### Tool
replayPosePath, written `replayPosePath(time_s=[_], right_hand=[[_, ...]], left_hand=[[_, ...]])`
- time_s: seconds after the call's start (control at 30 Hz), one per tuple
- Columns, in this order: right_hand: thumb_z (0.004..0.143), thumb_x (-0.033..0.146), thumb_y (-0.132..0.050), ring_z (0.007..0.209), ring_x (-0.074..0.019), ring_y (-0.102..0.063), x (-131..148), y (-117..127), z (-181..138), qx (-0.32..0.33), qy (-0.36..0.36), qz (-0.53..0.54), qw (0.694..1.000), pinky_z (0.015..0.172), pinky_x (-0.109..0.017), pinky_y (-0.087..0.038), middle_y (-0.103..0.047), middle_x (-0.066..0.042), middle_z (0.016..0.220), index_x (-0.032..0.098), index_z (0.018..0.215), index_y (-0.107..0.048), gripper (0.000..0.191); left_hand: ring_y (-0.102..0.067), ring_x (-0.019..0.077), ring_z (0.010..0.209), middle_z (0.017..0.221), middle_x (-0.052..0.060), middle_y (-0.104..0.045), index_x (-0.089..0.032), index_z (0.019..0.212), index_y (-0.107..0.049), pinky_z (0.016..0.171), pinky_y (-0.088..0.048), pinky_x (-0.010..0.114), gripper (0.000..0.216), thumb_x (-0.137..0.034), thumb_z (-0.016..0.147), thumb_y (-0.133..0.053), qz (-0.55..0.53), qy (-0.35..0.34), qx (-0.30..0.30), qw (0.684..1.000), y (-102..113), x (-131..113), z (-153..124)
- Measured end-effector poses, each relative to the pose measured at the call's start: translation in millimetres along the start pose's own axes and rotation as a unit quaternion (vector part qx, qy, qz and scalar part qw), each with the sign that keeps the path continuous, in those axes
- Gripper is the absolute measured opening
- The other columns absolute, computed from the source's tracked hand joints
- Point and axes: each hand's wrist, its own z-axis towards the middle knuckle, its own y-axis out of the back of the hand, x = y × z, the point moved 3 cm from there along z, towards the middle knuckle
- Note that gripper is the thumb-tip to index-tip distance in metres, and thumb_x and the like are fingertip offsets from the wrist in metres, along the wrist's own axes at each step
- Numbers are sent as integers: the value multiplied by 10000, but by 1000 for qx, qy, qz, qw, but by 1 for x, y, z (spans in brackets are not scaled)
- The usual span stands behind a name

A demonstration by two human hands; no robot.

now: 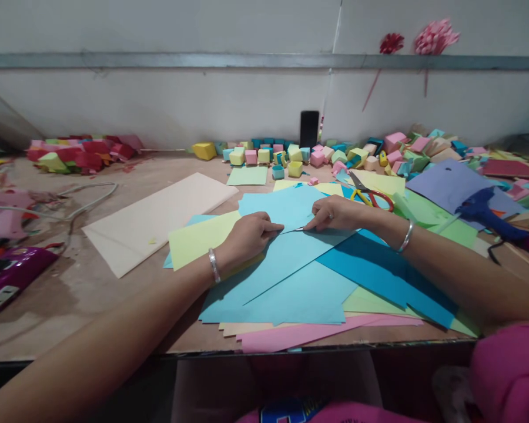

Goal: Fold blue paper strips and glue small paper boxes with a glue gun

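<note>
A large light blue sheet of paper point(286, 207) lies in front of me, its near part folded over or overlapped along a slanting edge. My left hand point(250, 238) presses it from the left, index finger stretched along the edge, the other fingers curled in. On the right, my right hand point(337, 212) pinches the same edge between thumb and fingers. A small dark and white gap or sliver shows between the two fingertips; I cannot make out which. Beneath lie more light blue paper point(308, 294), a yellow sheet point(203, 235) and darker blue paper point(383, 273).
Scissors point(372, 197) lie beyond my right hand. A blue glue gun point(489, 211) is at the right. Small paper boxes point(264, 155) line the back, near a phone point(309, 128). A cream sheet point(158, 226) and purple power strip point(15, 276) are left. Pink paper point(291, 341) nears the front edge.
</note>
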Motion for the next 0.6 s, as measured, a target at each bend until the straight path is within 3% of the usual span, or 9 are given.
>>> replayPosePath(time_s=[0.2, 0.4, 0.6], right_hand=[[824, 246, -637, 702, -96, -570, -23, 5, -4, -11, 9, 21, 1000, 643, -192, -422, -649, -17, 836, 282, 1030, -773, 250], [833, 254, -630, 729, -108, -571, -27, 8, -6, -29, 20, 23, 999, 660, -202, -427, -644, -27, 834, 277, 1035, -772, 247], [851, 323, -626, 721, -112, -563, -34, 13, -10, -21, 9, 32, 999, 656, -214, -431, -647, -24, 831, 288, 1024, -774, 230]], left_hand=[[-561, 184, 730, 828, 45, -635, -229, 1234, -665, 648, -392, 293, 358, -194, 887, -585, 21, 45, -47, 998, -2, 1, -3], [-569, 187, 823, 869, 54, -627, -220, 996, -758, 715, -419, 300, 215, -165, 887, -581, -3, -55, -59, 997, -3, 5, -1], [-585, 177, 754, 884, 56, -639, -207, 1004, -753, 671, -421, 297, 197, -220, 873, -606, 18, 28, -63, 997, -7, -6, -3]])
